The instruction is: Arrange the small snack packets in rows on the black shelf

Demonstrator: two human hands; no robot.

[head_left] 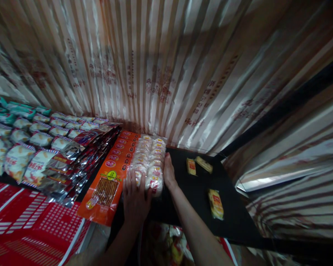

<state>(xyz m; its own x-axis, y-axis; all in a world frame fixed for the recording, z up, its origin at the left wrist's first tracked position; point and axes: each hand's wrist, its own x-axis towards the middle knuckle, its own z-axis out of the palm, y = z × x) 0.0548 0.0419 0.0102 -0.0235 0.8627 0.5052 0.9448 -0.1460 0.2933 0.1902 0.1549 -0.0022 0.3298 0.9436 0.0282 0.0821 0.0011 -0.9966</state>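
Note:
Two columns of small white wrapped snack packs [148,153] with red and yellow labels stand in rows on a black shelf [188,199]. My left hand [135,195] lies over the near end of the left column, fingers stretched forward and apart. Along the right side of the rows, my right hand [169,171] rests upright with its fingers extended against the packs. Orange snack packets [107,184] with a picture of brown sticks lie in an overlapping row just left of the white packs.
Three yellow wrapped snacks [216,204] lie on the shelf's right part. Left are dark silvery packets [86,159], white chip bags [19,159] and green bags [16,109]. Red baskets [44,218] stand below. Printed sheeting [144,74] hangs behind; a dark pole [283,103] slants at right.

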